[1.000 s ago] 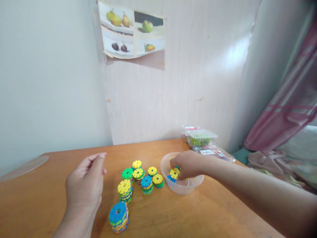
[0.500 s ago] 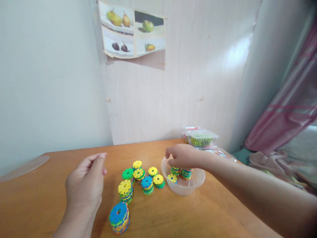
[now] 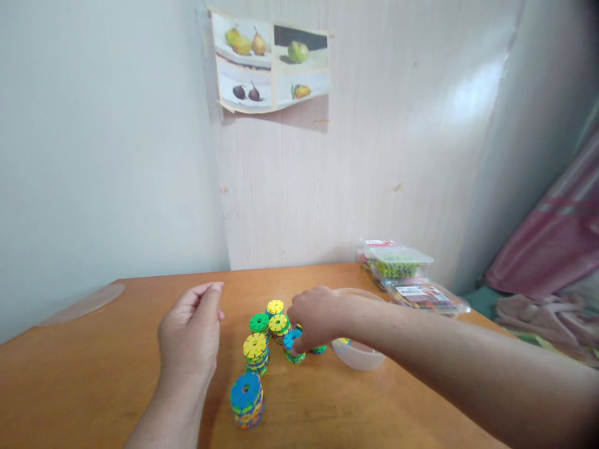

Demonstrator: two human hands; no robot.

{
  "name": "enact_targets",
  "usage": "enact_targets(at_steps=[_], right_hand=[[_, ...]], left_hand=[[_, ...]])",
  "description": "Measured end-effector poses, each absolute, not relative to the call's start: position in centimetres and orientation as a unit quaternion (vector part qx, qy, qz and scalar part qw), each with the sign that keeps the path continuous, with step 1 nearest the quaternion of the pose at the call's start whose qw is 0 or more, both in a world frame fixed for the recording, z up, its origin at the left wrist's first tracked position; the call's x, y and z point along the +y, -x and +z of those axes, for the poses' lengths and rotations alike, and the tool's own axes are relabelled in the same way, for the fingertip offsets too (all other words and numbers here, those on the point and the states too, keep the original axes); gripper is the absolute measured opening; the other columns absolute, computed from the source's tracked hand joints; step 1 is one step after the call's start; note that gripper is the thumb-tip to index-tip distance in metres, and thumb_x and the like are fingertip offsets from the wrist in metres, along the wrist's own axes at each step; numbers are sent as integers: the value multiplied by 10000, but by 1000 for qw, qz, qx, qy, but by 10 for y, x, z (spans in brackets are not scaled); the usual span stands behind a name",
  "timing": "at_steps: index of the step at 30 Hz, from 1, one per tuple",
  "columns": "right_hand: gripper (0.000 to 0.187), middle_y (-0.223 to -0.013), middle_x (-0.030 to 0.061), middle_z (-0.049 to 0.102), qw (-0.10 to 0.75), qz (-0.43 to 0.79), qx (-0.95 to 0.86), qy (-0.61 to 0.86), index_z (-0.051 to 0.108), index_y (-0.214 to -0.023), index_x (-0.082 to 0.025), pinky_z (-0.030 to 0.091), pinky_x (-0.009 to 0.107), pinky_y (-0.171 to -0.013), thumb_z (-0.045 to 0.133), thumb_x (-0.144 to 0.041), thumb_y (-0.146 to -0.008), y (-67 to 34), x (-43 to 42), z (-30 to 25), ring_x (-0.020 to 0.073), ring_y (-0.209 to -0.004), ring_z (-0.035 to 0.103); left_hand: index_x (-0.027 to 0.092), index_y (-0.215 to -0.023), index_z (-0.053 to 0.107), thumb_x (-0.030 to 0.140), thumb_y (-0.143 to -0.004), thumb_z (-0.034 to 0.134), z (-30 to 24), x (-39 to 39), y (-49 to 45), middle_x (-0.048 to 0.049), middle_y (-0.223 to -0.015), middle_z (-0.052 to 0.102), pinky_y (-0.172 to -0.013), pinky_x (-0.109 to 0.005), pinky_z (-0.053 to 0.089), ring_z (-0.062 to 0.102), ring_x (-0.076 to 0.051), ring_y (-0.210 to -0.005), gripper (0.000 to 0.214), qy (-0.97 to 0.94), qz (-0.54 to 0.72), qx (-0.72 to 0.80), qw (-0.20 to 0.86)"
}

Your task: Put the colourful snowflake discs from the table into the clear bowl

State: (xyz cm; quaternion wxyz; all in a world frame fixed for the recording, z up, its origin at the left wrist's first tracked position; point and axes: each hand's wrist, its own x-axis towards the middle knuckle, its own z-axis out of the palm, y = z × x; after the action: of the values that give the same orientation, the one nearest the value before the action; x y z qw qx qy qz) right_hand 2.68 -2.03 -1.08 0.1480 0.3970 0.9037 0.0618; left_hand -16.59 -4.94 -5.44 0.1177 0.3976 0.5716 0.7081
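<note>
My left hand (image 3: 189, 330) hovers over the table left of the disc stacks, thumb pressed to its curled fingers and nothing visible in them. My right hand (image 3: 316, 315) reaches down over the right part of the group, thumb and fingers apart. Its thumb is at the blue-topped stack (image 3: 292, 340); whether it touches is unclear. The hand hides the discs beneath it. Nearby stand stacks of notched plastic discs: a green-topped one (image 3: 259, 323), several yellow-topped ones (image 3: 255, 346) and a blue-topped one in front (image 3: 247, 399). A clear plastic bowl (image 3: 358, 358), partly behind my right forearm, holds some discs.
Clear plastic food boxes (image 3: 397, 268), one with green contents, stand at the back right. Another labelled box (image 3: 425, 294) lies before them. A translucent lid (image 3: 84, 304) rests at the table's left edge. The wall rises behind the wooden table (image 3: 304, 405).
My right hand has moved left from above the bowl to the disc stacks. My left hand keeps its closed shape. The whole view has shifted slightly.
</note>
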Motion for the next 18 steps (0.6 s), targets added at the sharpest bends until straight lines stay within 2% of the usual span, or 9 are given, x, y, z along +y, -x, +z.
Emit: enact_targets(at_steps=[5, 12, 18], right_hand=[[542, -991, 135, 745, 194, 47, 898, -393, 752, -1004, -190, 508, 346, -681, 663, -607, -669, -22, -11, -16, 301, -902, 692], [540, -985, 119, 754, 206, 44, 893, -398, 757, -996, -205, 500, 320, -659, 697, -593, -625, -20, -9, -17, 288, -872, 700], [536, -967, 122, 752, 194, 39, 893, -405, 756, -1024, -207, 502, 329, -667, 693, -579, -642, -19, -6, -21, 291, -868, 699]], left_hand=[[186, -834, 704, 460, -751, 668, -54, -50, 165, 64, -510, 503, -456, -188, 324, 419, -92, -475, 288, -391, 719, 560, 126], [180, -823, 696, 450, -749, 662, -51, -52, 164, 67, -492, 498, -445, -180, 321, 412, -88, -466, 282, -393, 719, 557, 134], [181, -839, 698, 451, -746, 670, -54, -50, 166, 66, -502, 514, -456, -182, 336, 423, -90, -473, 287, -389, 723, 555, 136]])
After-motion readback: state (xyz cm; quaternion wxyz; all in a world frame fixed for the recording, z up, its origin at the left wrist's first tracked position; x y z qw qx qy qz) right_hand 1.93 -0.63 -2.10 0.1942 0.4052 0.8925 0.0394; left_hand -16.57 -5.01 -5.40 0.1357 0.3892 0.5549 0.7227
